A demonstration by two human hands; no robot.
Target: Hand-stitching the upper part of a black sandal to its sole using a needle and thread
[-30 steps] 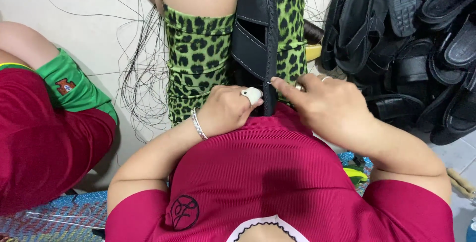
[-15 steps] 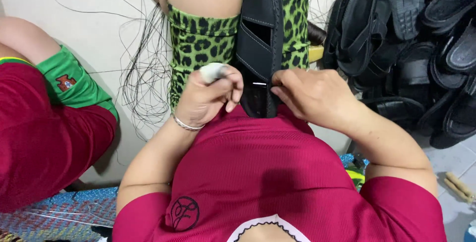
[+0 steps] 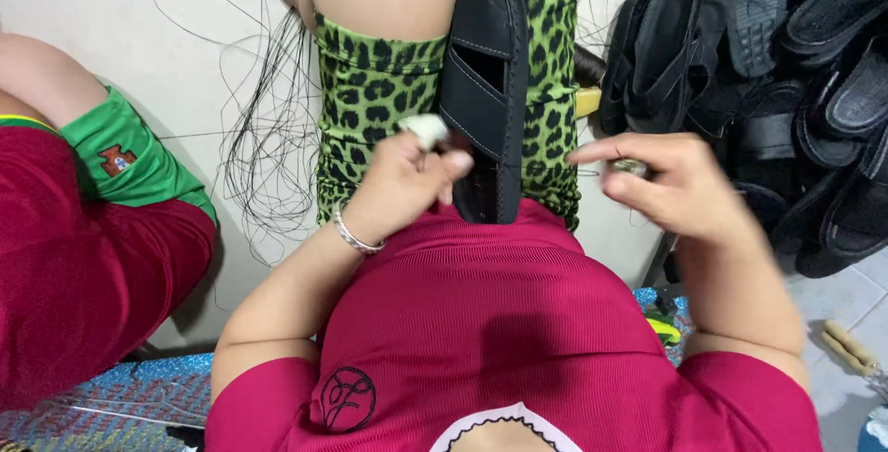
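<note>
Black sandal (image 3: 486,91) stood clamped between your knees; your left hand (image 3: 402,184) pinched its edge, your right hand (image 3: 671,184) pinched something small beside it. Pulling thread straight suited best.

1. Sandal (image 3: 486,91) at centre, upright, wedged between the knees, lying against the patterned legging (image 3: 370,110) to its left.
2. Left hand (image 3: 407,184) touching the sandal's near left edge; bracelet (image 3: 356,235) on the wrist, nearer.
3. Right hand (image 3: 671,184) right of the sandal, apart from it.
4. Loose threads (image 3: 268,147) left of the legging, hanging before the far wall (image 3: 139,36).
5. Pile of sandals (image 3: 786,73) at far right, behind the right hand.
6. Another person's leg (image 3: 83,230) at left edge.
7. Woven mat (image 3: 111,406) near left, on the floor.
</note>
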